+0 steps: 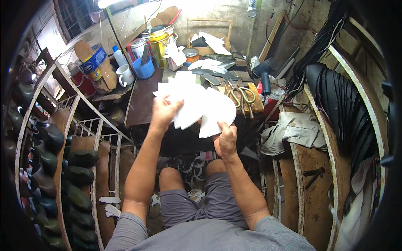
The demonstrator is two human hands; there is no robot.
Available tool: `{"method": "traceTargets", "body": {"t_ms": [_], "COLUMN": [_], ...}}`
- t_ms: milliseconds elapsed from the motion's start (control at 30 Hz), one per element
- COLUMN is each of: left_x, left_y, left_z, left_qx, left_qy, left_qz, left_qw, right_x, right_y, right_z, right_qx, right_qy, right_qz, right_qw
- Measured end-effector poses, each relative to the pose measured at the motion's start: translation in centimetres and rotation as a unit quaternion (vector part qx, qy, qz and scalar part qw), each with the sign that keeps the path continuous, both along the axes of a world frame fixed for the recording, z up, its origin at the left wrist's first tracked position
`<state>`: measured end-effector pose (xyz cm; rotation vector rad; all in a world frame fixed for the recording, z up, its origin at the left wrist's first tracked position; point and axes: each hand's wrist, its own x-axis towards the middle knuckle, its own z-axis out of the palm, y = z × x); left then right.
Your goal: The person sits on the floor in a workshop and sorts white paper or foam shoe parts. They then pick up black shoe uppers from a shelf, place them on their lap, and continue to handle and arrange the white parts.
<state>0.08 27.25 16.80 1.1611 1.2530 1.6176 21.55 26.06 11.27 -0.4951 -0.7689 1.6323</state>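
Several white cut sheet pieces [188, 102] are fanned out between my two hands, above the near edge of the workbench. My left hand [166, 112] grips the left part of the fan, its thumb on top. At the lower right, my right hand [226, 138] pinches a curved white piece [220, 111] with the thumb over its edge. The material looks like paper or thin board; glare hides its surface detail. Scissors [246, 97] with large loop handles lie on a yellowish wooden block, just right of the fan.
On the bench [142, 100] stand a blue cup [144, 68], a yellow can [159, 48] and a white mug [124, 76]. A dark heat gun or hair dryer [265, 77] is at the right. Metal racks flank me, with shoe lasts [79, 175] on the left and a cloth [295, 131] on the right. White scraps litter the floor.
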Motion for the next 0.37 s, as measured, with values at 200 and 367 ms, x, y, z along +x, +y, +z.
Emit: {"method": "traceTargets", "body": {"t_ms": [200, 367], "left_x": [-5.1, -10.3], "left_y": [2.5, 6.6], "left_z": [4.0, -0.4], "left_qx": [0.055, -0.126], "left_qy": [0.019, 0.3], "left_qz": [0.147, 0.219], "left_qw": [0.987, 0.92], "right_x": [1.3, 1.4], "right_y": [-0.1, -0.1], "right_z": [0.1, -0.9], "right_qx": [0.004, -0.029], "right_qy": [0.007, -0.043], "right_qz": [-0.023, 0.004], "right_qw": [1.0, 0.999]}}
